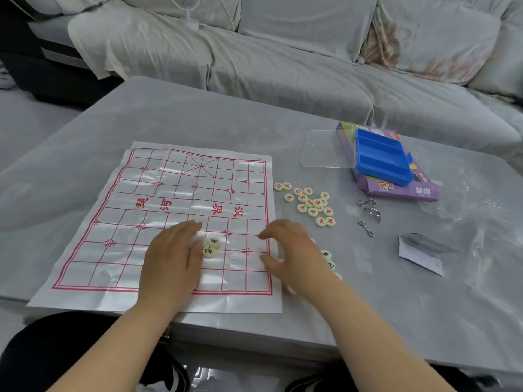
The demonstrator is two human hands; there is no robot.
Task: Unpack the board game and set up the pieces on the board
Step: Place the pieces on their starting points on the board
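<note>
A white plastic-sheet board (158, 199) with a red grid lies flat on the table. Two cream round pieces with black characters (210, 247) sit on its near half. My left hand (172, 256) lies palm down on the board, its fingers touching those pieces. My right hand (288, 250) hovers over the board's right edge with fingers loosely bent, holding nothing I can see. More black-character pieces (328, 260) lie partly hidden under that hand. A cluster of red-character pieces (310, 203) sits to the right of the board.
A blue tray (382, 158) rests on the purple game box (402, 189) at the back right, a clear lid (322, 149) beside it. Metal wire puzzles (369, 215) and a folded leaflet (421, 251) lie on the grey table (198, 114). A covered sofa (283, 52) stands behind.
</note>
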